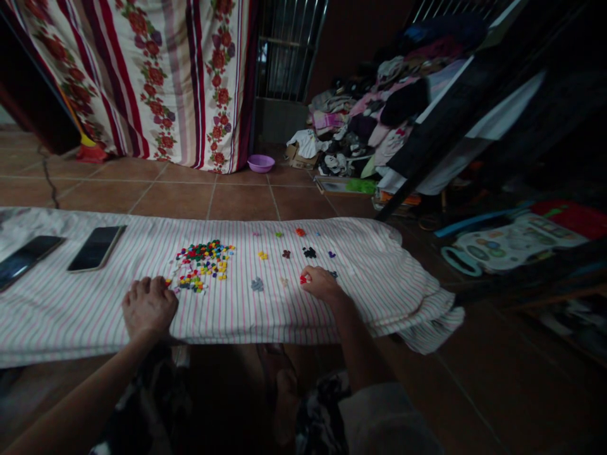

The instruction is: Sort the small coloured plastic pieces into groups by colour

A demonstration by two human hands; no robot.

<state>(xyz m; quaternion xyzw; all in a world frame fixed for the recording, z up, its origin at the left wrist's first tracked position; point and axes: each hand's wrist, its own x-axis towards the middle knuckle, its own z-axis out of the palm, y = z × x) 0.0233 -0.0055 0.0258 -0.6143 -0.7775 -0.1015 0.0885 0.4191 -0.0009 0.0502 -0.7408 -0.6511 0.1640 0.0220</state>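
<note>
A mixed heap of small coloured bead-like pieces (202, 253) lies on a striped cloth. My left hand (149, 306) rests at the heap's near left, its fingers curled down; whatever they hold is hidden. Farther right, my right hand (322, 282) has its fingertips pinched together at a little group of red pieces (304, 278). Around it are small single-colour groups: grey pieces (257, 284), beige pieces (284, 282), yellow pieces (262, 255), brown pieces (286, 254), black pieces (310, 252), purple pieces (331, 254) and orange pieces (300, 232).
Two phones, a left one (28, 259) and another phone (96, 248), lie on the striped cloth (227, 316). Beyond stand a floral curtain (175, 82), a purple basin (260, 163) and a clothes pile (370, 120). A dark slanted post (455, 120) rises at right.
</note>
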